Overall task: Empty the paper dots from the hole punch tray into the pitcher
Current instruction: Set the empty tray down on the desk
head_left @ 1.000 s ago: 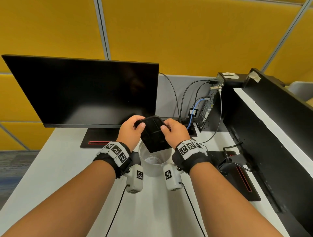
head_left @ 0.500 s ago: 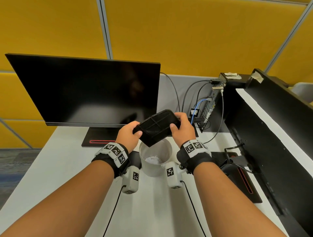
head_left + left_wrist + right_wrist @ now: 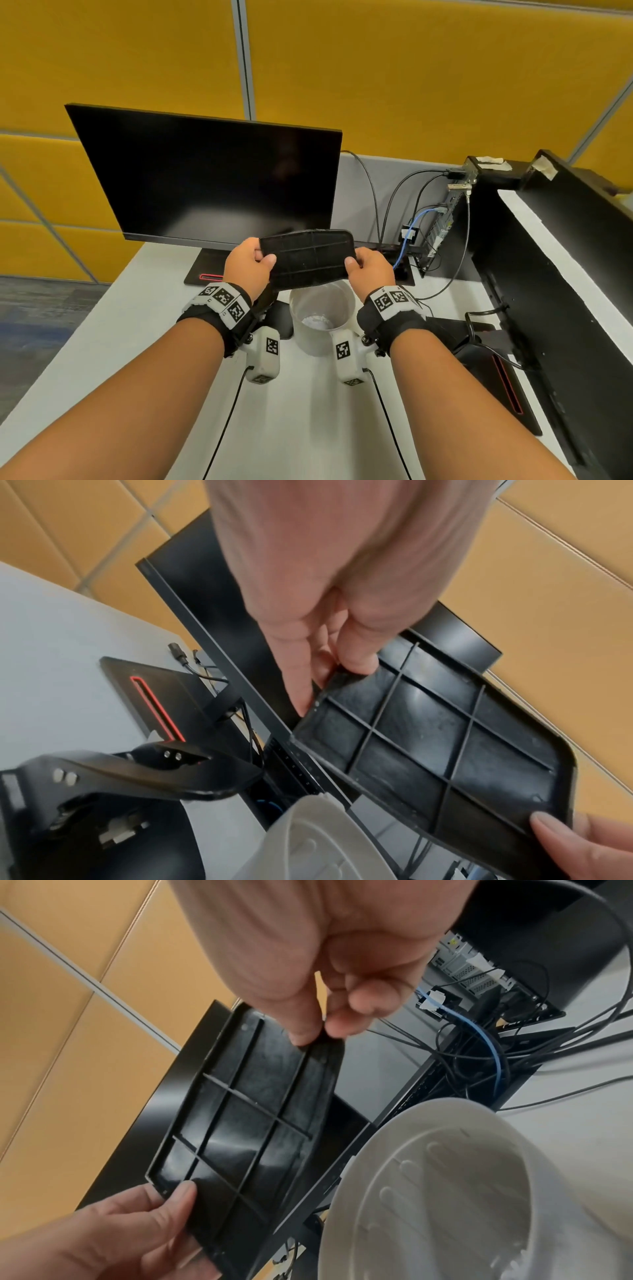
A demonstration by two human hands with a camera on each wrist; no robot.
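So both hands are on the hole punch tray (image 3: 306, 258), one at each short end, holding it up in the air. The left hand (image 3: 247, 265) pinches its end between thumb and fingers, and the right hand (image 3: 370, 269) does the same on the other end, thumb on the ribbed side facing the person. The tray is black, with a grid of raised ribs on the inside, and from the wrist cams that inside looks bare apart from some dusty smears.

Right below the grip, just under the tray's lower edge, sits the white pitcher (image 3: 322, 320) on the desk (image 3: 308, 428). There's a little heap of paper dots (image 3: 317, 322) at its bottom. The tray isn't touching the pitcher, it hangs above the rim.

Down and to the left of the left hand's pinch, the rest of the hole punch (image 3: 113, 783) rests on the desk beside the pitcher. Behind the grip is a dark monitor (image 3: 209, 178), and off past the right hand there's a tangle of cables (image 3: 486, 1053), one of them blue.
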